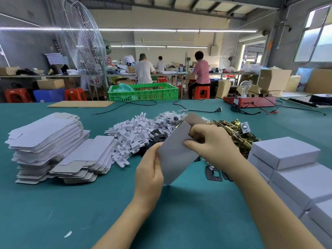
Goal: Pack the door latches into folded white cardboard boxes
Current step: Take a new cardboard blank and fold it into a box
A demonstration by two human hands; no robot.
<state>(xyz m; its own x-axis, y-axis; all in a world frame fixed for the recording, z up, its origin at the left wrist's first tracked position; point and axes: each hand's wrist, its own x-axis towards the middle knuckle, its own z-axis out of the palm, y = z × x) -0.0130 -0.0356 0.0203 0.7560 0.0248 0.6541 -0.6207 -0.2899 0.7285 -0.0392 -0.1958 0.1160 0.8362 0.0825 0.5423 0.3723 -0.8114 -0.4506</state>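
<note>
Left hand [150, 169] grips box [177, 155] low; right hand [209, 142] pinches its top flap. Latches [233, 133] just beyond, right-nearer.

A wide workshop with pale walls and a ceiling [206, 6] of dark steel beams and light panels. Long tube lights [136, 29] run across the room. Windows [318, 42] on the right let in daylight, and an open doorway [254, 54] beside them is bright. A large wire-caged fan [84, 49] stands at the left, and a smaller fan [229, 58] stands near the doorway. Three people [143, 69] sit with their backs turned at a long bench [53, 75] along the far side, one on a red stool [202, 91]. More red stools [17, 95] stand under the bench at the left. A green crate [143, 92] sits beyond the near teal table [53, 203]. Brown cartons [274, 79] are stacked at the right.
</note>
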